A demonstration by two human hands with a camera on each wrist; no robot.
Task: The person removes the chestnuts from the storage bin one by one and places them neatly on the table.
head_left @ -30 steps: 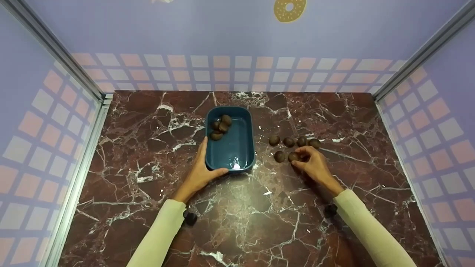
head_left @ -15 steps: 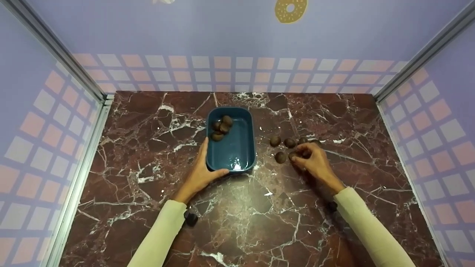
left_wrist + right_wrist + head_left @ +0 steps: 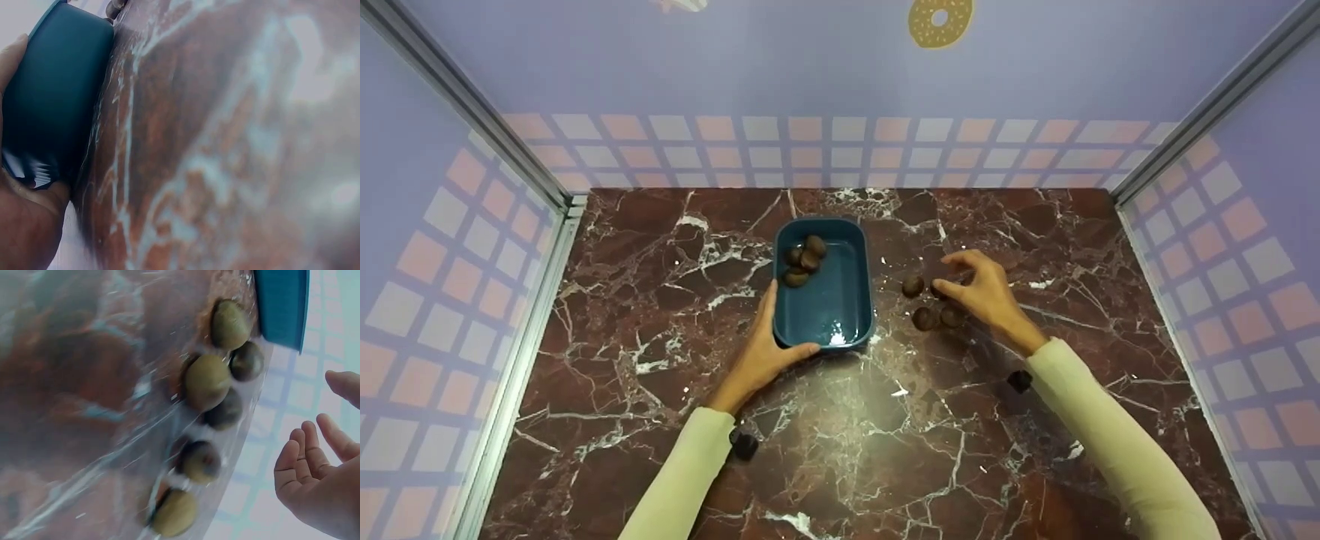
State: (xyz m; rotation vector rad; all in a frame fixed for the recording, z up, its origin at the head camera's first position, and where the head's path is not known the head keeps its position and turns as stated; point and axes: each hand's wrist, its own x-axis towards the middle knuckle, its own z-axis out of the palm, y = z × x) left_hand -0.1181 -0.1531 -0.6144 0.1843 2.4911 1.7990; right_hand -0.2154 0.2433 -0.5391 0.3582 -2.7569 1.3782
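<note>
My left hand [image 3: 761,356] rests against the near-left corner of a blue-green rectangular container [image 3: 829,319], its straight fingers along the left wall and the thumb on the near wall. Several brown kiwis [image 3: 810,260] lie in its far-left part. To the right, more kiwis [image 3: 913,286] sit on the table in a loose cluster. Over the cluster's far-right side hovers my right hand [image 3: 988,294], fingers and thumb spread apart. In the right wrist view that hand [image 3: 323,478] holds nothing and is apart from the kiwis [image 3: 207,382]; in the head view it hides some of them.
The table [image 3: 840,450] has a glossy dark red marbled top with white veins. A lilac wall with pink and white squares [image 3: 851,127] closes off the back, and similar panels with metal frame strips [image 3: 532,307] stand at both sides.
My right hand has left the near-right kiwi, moved away from me over the far row and spread its fingers. The left hand and the container have stayed in place.
</note>
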